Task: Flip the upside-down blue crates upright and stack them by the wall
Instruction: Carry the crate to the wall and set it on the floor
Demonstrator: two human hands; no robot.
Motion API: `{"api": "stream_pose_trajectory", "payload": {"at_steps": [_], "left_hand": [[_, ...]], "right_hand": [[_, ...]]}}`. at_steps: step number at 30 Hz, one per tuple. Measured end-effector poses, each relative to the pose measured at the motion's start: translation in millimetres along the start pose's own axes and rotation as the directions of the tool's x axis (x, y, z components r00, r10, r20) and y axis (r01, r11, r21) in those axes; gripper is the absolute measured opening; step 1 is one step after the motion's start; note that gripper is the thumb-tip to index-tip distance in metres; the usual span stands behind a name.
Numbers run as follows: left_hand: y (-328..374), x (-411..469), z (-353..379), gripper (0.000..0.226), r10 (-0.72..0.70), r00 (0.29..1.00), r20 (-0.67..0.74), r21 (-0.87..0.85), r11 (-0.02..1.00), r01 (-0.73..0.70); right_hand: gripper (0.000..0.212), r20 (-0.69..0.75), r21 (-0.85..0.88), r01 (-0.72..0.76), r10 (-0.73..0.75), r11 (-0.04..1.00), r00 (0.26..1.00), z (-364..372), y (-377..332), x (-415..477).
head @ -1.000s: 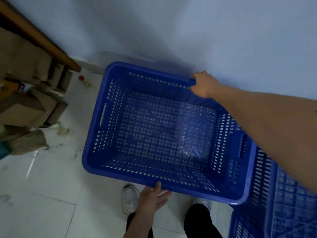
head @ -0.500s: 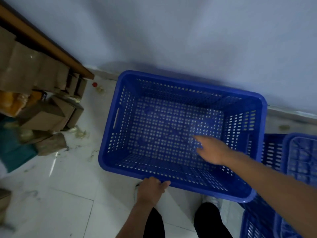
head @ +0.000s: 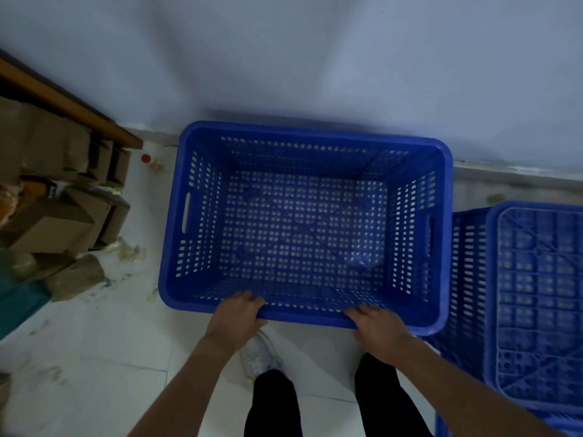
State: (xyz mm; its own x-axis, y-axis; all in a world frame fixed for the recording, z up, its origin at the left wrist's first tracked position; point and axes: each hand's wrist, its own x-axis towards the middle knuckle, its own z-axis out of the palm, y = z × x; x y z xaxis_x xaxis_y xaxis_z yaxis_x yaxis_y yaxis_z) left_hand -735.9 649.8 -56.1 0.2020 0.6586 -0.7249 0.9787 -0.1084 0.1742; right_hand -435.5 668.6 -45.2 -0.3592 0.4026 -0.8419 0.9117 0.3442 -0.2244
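Note:
An upright blue perforated crate (head: 202, 216) sits on the white floor with its far rim against the pale wall (head: 315, 58). Its inside holds nothing. My left hand (head: 236, 316) grips the near rim left of centre, fingers curled over the edge. My right hand (head: 377, 324) grips the same rim further right. At the right edge stands an upside-down blue crate (head: 536, 294), its ribbed bottom facing up, close beside the upright one. Part of another blue crate (head: 441, 424) shows below it at the frame's bottom edge.
Cardboard boxes (head: 63, 222) and brown paper pile up at the left under a wooden ledge (head: 72, 105). A small red cap (head: 145, 158) and scraps lie by the skirting. My legs and a white shoe (head: 258, 357) stand just behind the crate.
The crate has settled level on the floor against the wall. My right hand left the far rim, passed over the inside and now grips the near rim beside my left hand.

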Motion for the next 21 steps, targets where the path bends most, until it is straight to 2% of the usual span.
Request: {"api": "stream_pose_trajectory", "payload": {"at_steps": [4,9,15,21], "left_hand": [[2,4,-6,0.046,0.038,0.998,0.053,0.058,0.997,-0.041],[-2,10,-16,0.046,0.082,0.994,0.067,0.199,0.976,-0.094],[-19,24,-33,0.031,0.069,0.994,0.085,0.181,0.98,-0.083],[-24,26,-36,0.031,0.029,0.996,0.088,0.161,0.986,-0.043]], "right_hand": [[0.049,0.02,-0.072,0.063,-0.061,0.995,0.998,-1,7,5],[0.049,-0.045,-0.132,0.087,-0.094,0.987,0.995,-5,6,9],[0.047,-0.093,-0.171,0.091,-0.109,0.981,0.99,-21,4,23],[0.045,-0.135,-0.188,0.072,-0.098,0.98,0.986,-15,0,29]]}}
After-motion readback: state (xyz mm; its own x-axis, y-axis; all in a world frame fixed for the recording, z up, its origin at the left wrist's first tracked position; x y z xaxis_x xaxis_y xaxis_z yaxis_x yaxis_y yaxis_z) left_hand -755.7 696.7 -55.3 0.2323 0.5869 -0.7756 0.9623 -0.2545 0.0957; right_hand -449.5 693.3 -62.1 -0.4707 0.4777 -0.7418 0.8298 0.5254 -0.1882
